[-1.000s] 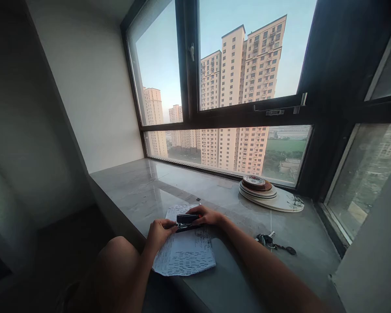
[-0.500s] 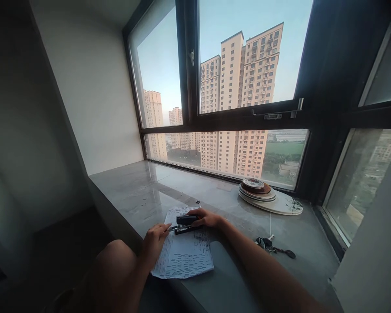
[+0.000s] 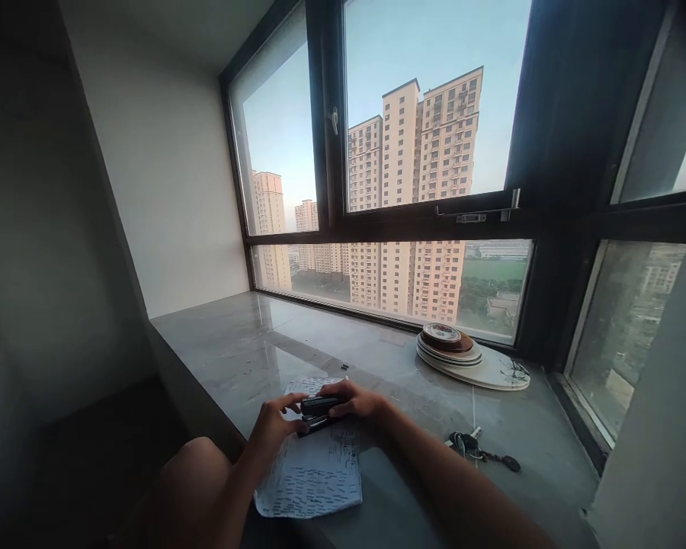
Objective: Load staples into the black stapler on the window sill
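A black stapler (image 3: 314, 423) lies over a sheet of paper (image 3: 312, 484) covered in dark writing, with a gap between its upper arm and its base. My right hand (image 3: 359, 401) is wrapped round the far right end of the stapler. At the other end, my left hand (image 3: 274, 421) pinches the stapler, fingers on top and thumb at the base. My fingers partly hide the stapler's ends. Just beyond the paper lie small dark pieces (image 3: 344, 367), too small to make out.
The stone window sill (image 3: 217, 343) runs along a dark-framed window. A stack of plate-like discs (image 3: 449, 351) stands by the glass at the right. A bunch of keys (image 3: 469, 444) lies near my right forearm. My bent knee (image 3: 197, 465) is beside the sill's edge.
My left hand has moved from a thin metal part jutting from the stapler's front to the stapler itself. The metal part no longer juts out. The view has tilted slightly up.
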Demonstrator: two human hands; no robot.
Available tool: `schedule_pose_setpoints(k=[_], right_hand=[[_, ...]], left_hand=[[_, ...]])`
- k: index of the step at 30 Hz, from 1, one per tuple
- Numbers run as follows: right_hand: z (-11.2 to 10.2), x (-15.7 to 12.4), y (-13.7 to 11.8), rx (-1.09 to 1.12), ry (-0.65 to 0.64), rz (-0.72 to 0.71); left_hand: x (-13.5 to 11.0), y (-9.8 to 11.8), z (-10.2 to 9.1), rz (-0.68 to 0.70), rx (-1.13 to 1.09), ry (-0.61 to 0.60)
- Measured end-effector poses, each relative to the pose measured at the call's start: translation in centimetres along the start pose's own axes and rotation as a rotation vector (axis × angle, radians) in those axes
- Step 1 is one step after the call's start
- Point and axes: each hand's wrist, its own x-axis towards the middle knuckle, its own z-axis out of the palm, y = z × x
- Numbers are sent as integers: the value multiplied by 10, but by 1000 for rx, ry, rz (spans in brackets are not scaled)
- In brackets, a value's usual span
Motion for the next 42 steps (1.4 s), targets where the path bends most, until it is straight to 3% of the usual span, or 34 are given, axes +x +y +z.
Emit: schedule_pose_setpoints(k=[9,15,19,22,25,30,35,37,42], right_hand=[[2,0,-4,-36,-43,86],[-34,-34,-7,-40,-119,301],[-56,-58,7,6,176,380],[-61,-52,20,-236,474,383],[-62,-39,34,-521,582,349],[-65,-37,53,-827,567,330],[-62,-38,56,-1050,543,305],[-59,-34,57,-1104,503,367],[-58,-22,63,-1113,243,615]], left_hand=[[-8,-8,-2,74,24,6],[-30,-22,-2,74,14,176],[-41,-23,-1,109,-24,152],[-42,-24,0,123,-45,140],[-42,-26,2,129,-65,122],[-43,-26,4,116,-49,108],[-44,-24,4,118,-34,108],[-44,-22,3,118,-40,111],[-46,-12,2,114,-35,119]])
